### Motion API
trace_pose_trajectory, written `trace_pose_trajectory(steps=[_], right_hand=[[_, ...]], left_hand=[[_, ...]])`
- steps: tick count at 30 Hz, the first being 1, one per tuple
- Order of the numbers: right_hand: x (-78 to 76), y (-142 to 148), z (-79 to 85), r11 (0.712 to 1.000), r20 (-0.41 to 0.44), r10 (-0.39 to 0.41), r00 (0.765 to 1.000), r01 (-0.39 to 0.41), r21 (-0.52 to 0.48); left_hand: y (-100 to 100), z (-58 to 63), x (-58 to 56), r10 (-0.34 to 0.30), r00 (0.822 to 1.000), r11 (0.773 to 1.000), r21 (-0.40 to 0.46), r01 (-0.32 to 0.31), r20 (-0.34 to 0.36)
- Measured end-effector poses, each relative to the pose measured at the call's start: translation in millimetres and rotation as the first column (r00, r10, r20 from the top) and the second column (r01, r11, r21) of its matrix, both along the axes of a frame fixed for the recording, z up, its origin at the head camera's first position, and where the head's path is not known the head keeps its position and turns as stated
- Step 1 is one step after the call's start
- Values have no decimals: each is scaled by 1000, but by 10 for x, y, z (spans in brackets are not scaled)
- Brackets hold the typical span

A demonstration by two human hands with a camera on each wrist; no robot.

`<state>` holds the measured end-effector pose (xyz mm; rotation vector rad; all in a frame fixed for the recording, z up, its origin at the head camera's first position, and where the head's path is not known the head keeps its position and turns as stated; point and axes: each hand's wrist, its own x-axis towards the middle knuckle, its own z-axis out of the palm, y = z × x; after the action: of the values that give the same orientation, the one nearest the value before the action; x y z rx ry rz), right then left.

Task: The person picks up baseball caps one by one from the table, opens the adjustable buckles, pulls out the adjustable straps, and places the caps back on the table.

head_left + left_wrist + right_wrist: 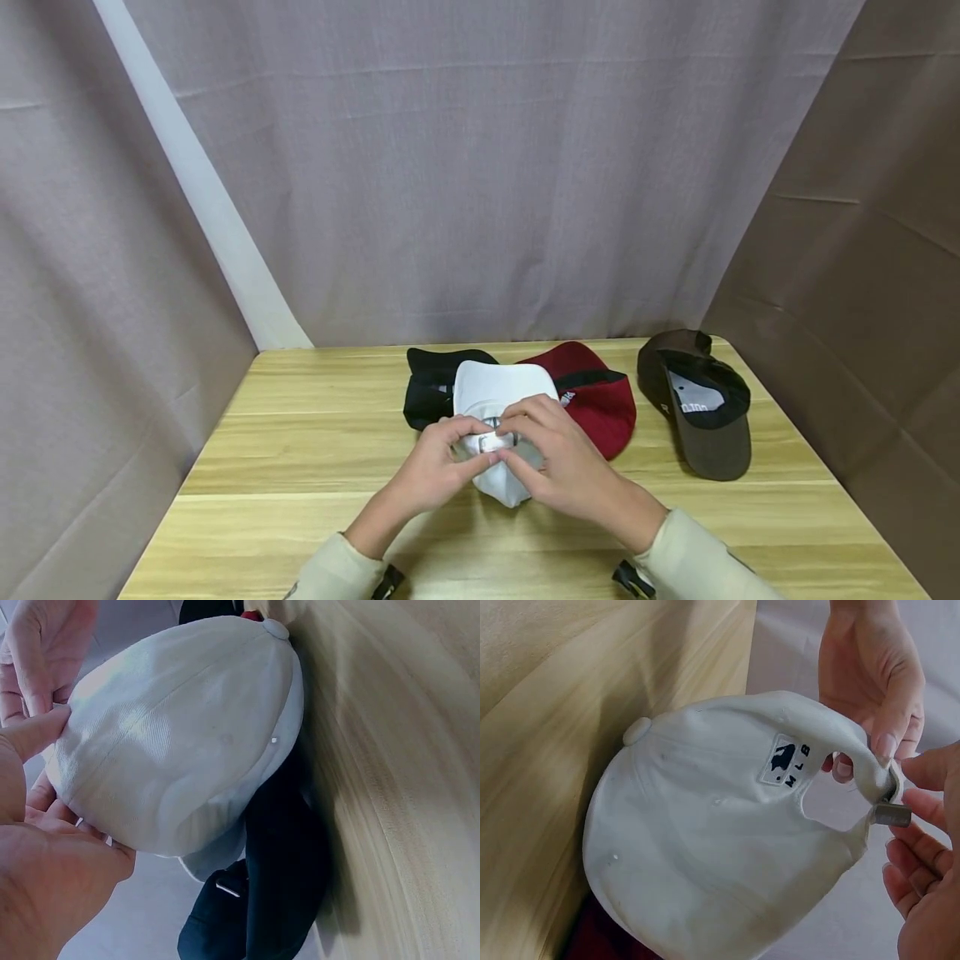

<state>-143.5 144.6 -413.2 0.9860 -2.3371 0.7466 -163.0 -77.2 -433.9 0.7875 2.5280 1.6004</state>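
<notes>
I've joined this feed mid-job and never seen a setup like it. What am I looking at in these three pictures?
There's no machine here: a person is working bare-handed. The wide picture comes from a camera on the head, looking forward and down. The other two come from cameras on the left and right wrists, each seeing the work up close. On the wooden table are a black cap, a dark red cap and, apart on the right, a brown cap with its inside showing. The left hand and right hand hold a white cap at its back, near the metal-looking clasp.
</notes>
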Motion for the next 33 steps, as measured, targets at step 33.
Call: trace_pose_trajectory(steps=[33], right_hand=[[7,-95,95,988,220,-86,972,54,145]], left_hand=[[35,0,9,-69,990,998,-17,67,-125]])
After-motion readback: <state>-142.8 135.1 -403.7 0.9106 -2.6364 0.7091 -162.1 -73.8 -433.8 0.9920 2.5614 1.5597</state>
